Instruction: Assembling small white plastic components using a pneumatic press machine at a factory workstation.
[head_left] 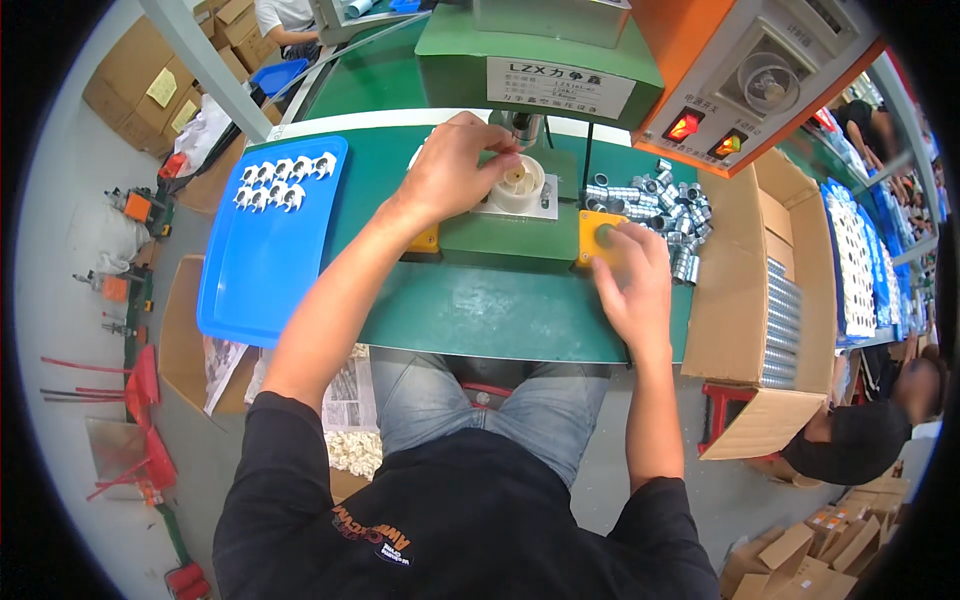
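Observation:
My left hand reaches over the green press, its fingertips pinched together beside the metal ram. Whatever they may hold is hidden. Just below those fingertips sits a round white plastic part with fins inside, on the press base. My right hand, slightly blurred, is at the yellow button box, thumb apart from the fingers and nothing in its grasp. Its fingers are close to the green button; contact is unclear. A second yellow box lies partly under my left wrist.
On the left, a blue tray carries rows of white parts with dark centres. Loose metal sleeves are heaped at right. Beyond them stands a cardboard box with stacked metal cylinders. An orange control box overhangs the table. Other people are nearby.

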